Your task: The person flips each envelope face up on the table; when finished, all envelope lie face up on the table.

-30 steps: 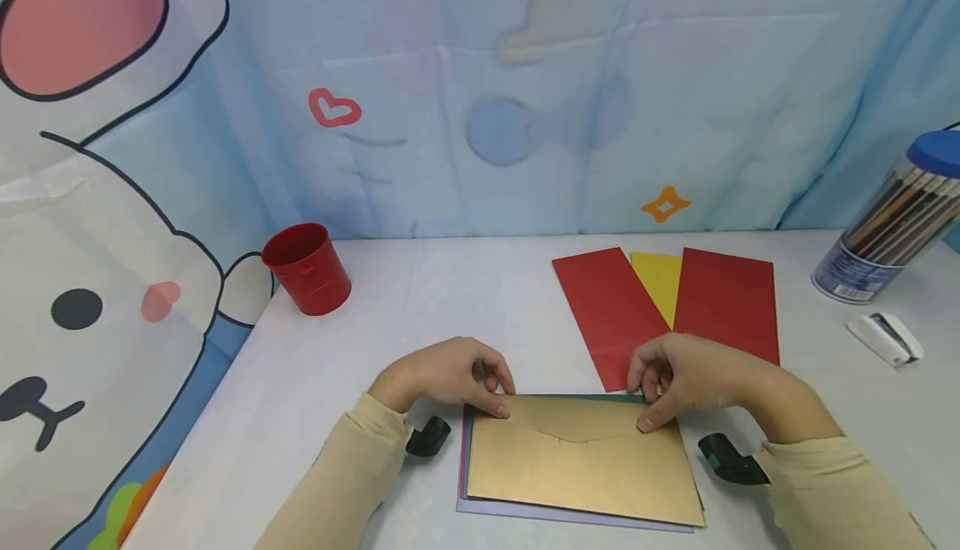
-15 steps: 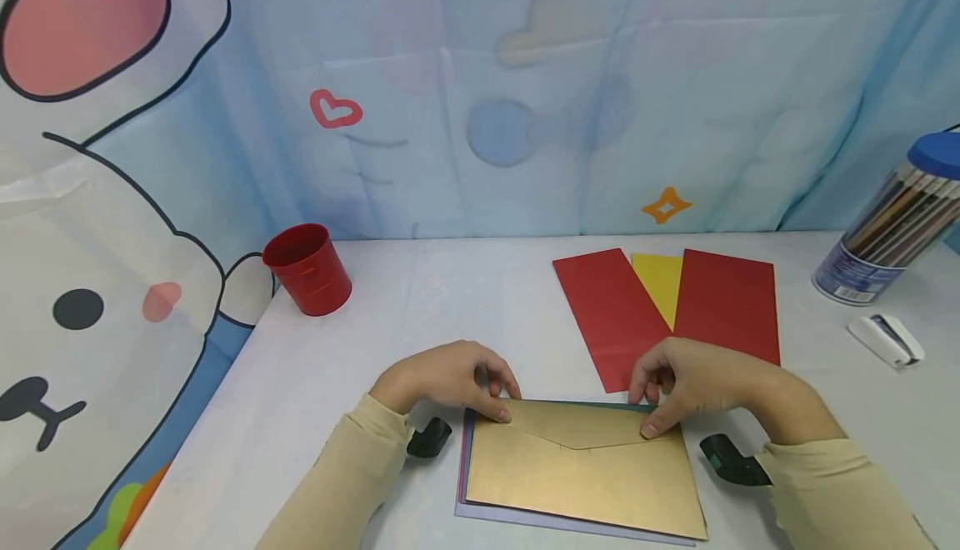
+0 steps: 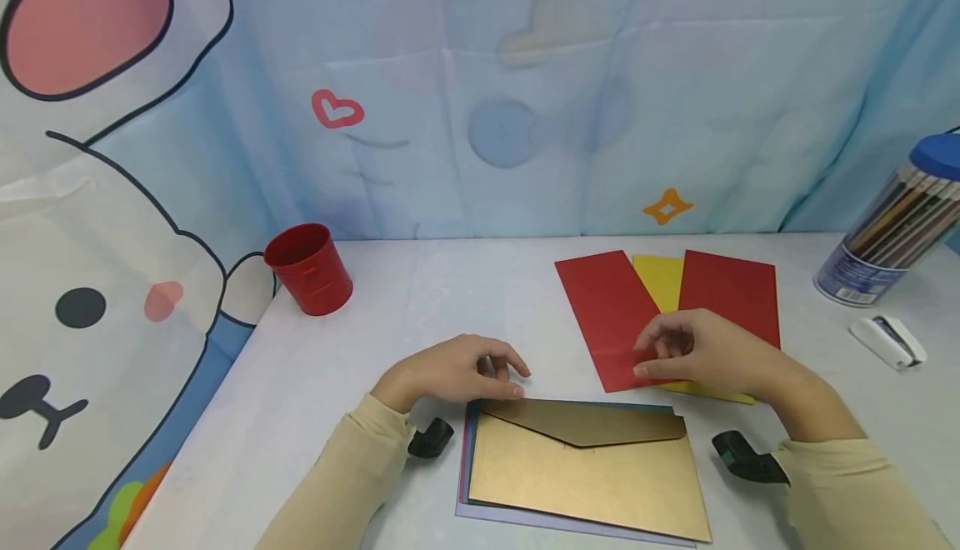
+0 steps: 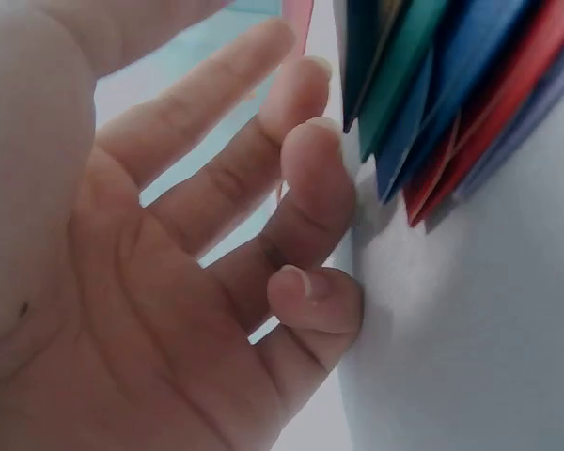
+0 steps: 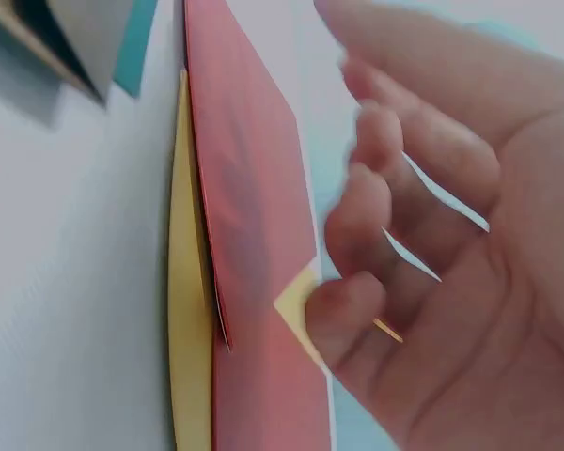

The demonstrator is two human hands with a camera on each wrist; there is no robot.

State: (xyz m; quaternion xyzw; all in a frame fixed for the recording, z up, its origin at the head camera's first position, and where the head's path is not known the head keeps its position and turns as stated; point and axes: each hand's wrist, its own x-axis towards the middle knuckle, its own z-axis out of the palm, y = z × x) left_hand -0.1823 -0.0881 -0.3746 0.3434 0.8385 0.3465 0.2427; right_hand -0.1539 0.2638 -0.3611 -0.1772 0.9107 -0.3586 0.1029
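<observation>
A gold envelope (image 3: pixel 585 483) with a pointed flap lies on top of a stack of coloured envelopes. In the left wrist view the stack's edges show a green envelope (image 4: pixel 409 89), blue ones, a red one and a lavender one. My left hand (image 3: pixel 461 371) is at the stack's top left corner, thumb tip at the gold edge, fingers loosely bent with nothing between them. Farther right my right hand (image 3: pixel 708 354) hovers over a red envelope (image 3: pixel 611 317), its fingers loosely curled and holding nothing. A second red envelope (image 3: pixel 735 296) and a yellow envelope (image 3: pixel 657 277) overlap there.
A red cup (image 3: pixel 307 271) stands at the back left. On the right are a clear pencil tub (image 3: pixel 892 221) with a blue lid and a white stapler-like item (image 3: pixel 888 342). A printed blue curtain (image 3: pixel 480 92) hangs along the table's back edge.
My right hand has let go of the gold envelope's upper right corner and moved up and away, over the red envelopes. My left hand has shifted slightly, its fingers extending more. The gold flap now stands slightly raised.
</observation>
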